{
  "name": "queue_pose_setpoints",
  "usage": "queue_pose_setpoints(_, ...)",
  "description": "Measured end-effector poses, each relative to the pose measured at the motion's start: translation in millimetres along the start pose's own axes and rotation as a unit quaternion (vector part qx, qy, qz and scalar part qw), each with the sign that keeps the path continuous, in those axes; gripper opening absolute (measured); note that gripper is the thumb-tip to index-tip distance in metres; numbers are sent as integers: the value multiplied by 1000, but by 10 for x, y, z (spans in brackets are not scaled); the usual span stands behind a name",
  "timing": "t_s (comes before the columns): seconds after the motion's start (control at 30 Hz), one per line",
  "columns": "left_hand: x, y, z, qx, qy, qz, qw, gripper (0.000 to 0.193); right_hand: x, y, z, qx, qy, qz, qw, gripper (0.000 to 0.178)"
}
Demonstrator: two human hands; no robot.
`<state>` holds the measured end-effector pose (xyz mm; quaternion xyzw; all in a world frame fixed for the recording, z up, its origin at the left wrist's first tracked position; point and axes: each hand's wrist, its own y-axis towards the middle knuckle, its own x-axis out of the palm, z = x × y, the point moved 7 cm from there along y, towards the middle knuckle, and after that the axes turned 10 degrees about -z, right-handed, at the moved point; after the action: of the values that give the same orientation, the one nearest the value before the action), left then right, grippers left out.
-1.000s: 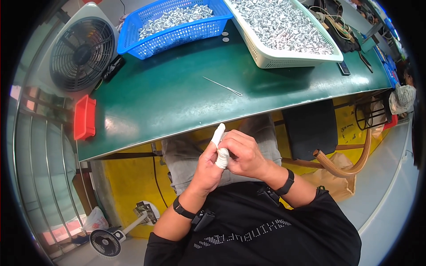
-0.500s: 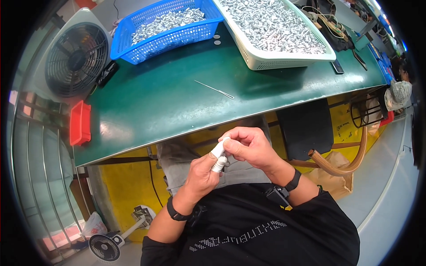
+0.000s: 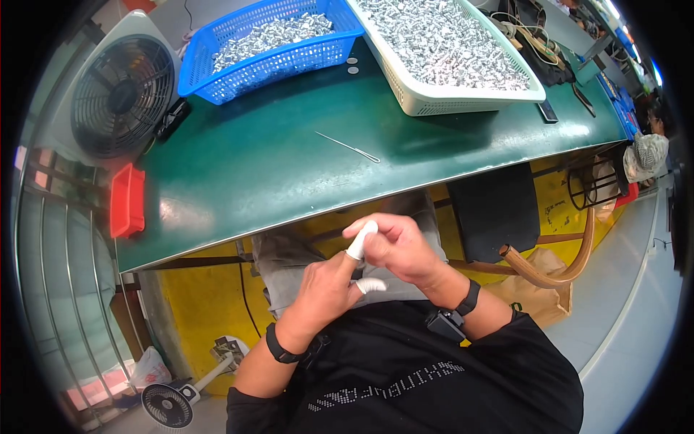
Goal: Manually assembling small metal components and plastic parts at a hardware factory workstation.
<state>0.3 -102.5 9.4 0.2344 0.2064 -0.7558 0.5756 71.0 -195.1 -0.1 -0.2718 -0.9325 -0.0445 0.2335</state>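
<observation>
At the centre of the frame, both hands were brought together over the lap. The left hand (image 3: 323,291) was held with its index finger extended and its thumb spread away from it. The index finger was sheathed in a white finger cot (image 3: 360,242), and the thumb was covered by a white, ridged thumb cot (image 3: 371,286). The index-finger cot was gripped near its tip by the bent fingers of the right hand (image 3: 403,249), with the right thumb set against its side; the thumb cot was left untouched.

Both hands were positioned just below the front edge of the green tabletop (image 3: 246,166), apart from it. That edge was seen to run obliquely from lower left to upper right. Between it and the baskets, a broad stretch of work surface was provided, on which a thin wire tool (image 3: 348,147) with a looped end was laid.

The rear of the surface was bounded by a blue basket (image 3: 285,69) at upper left of centre and a white basket (image 3: 470,100) at upper right, both loaded with small metal parts. A red bin (image 3: 128,201) was placed at the table's left edge, below a box fan (image 3: 119,94). Room at right of the hands was limited by a black seat (image 3: 495,217).
</observation>
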Motion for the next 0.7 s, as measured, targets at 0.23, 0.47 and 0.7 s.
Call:
queue_pose_setpoints(0.23,81,19,-98,2,239,20,971,56,-81,19,221,45,50,62,996,20)
queue_pose_setpoints(0.47,89,10,-93,-40,-344,-142,928,101,72,33,38,96,-29,-6,995,20)
queue_pose_setpoints(0.7,238,44,-24,-21,-644,-238,726,129,54,97,125,67,-67,-16,995,24)
